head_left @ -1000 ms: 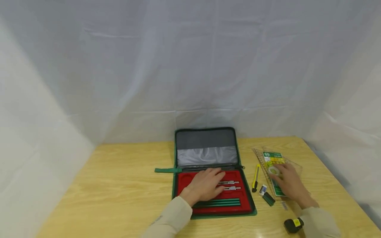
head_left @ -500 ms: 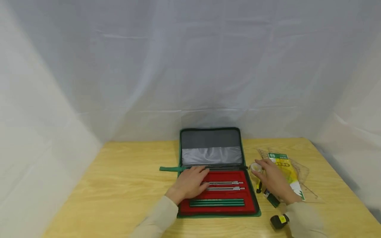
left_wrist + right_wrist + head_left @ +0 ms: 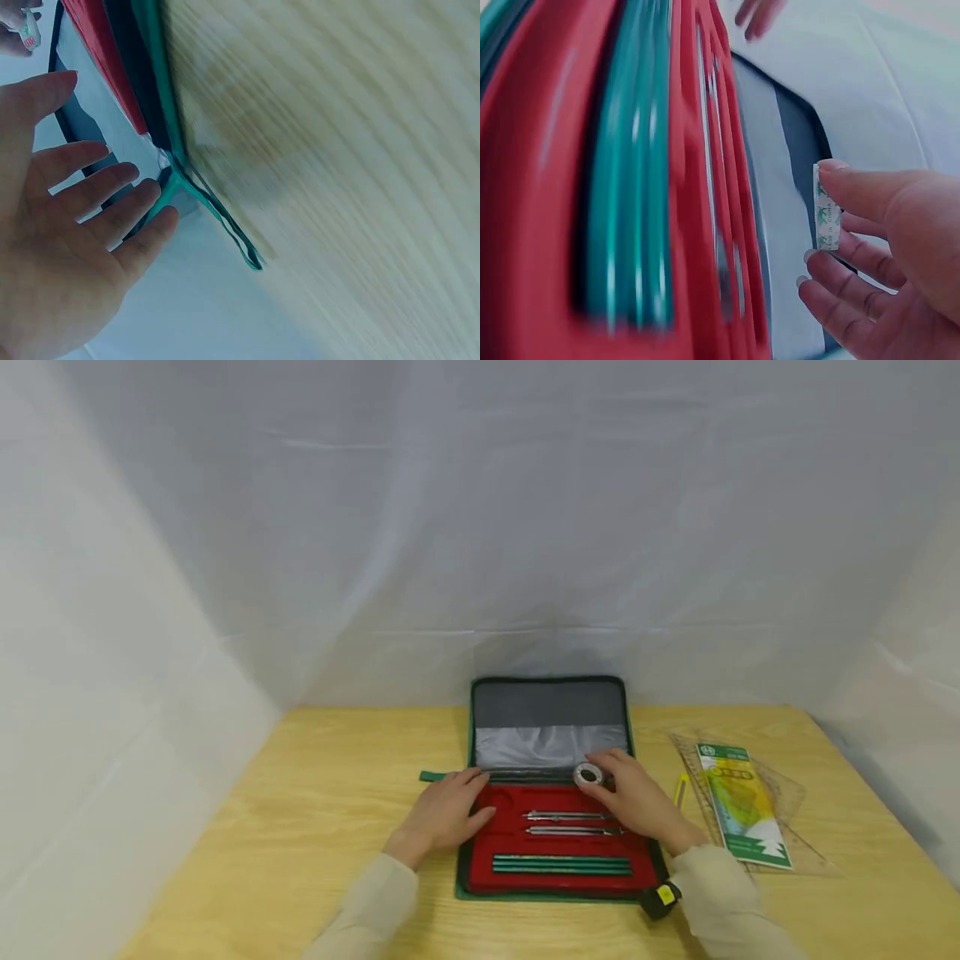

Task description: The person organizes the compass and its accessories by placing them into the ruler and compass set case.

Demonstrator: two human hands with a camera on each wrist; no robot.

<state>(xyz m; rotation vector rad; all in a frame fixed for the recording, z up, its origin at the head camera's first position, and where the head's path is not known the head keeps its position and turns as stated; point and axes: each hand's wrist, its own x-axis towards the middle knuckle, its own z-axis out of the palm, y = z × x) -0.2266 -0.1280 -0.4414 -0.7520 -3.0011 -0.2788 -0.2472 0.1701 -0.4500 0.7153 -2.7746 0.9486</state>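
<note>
My right hand (image 3: 637,797) pinches a small roll of tape (image 3: 588,774) between thumb and fingers, above the upper right of an open zip case (image 3: 555,896). In the right wrist view, the tape roll (image 3: 827,214) shows its printed inner side. My left hand (image 3: 444,810) lies by the case's left edge, fingers spread and nothing held; in the left wrist view its palm (image 3: 75,247) shows. Inside the red tray (image 3: 510,843) are two metal compasses or similar drawing instruments (image 3: 570,831) and several green pencils (image 3: 562,864). The tray has a round recess at upper left.
Clear set squares (image 3: 813,852) under a green and yellow packet (image 3: 742,806) lie at right. A yellow cutter (image 3: 681,789) is partly hidden by my right arm. A black block with a yellow face (image 3: 660,900) sits at my right cuff. A green strap (image 3: 432,776) sticks out left.
My right hand has carried the tape roll left from over the packet to above the case. My left hand has slid left off the tray's instruments to its edge. The head view has shifted slightly.
</note>
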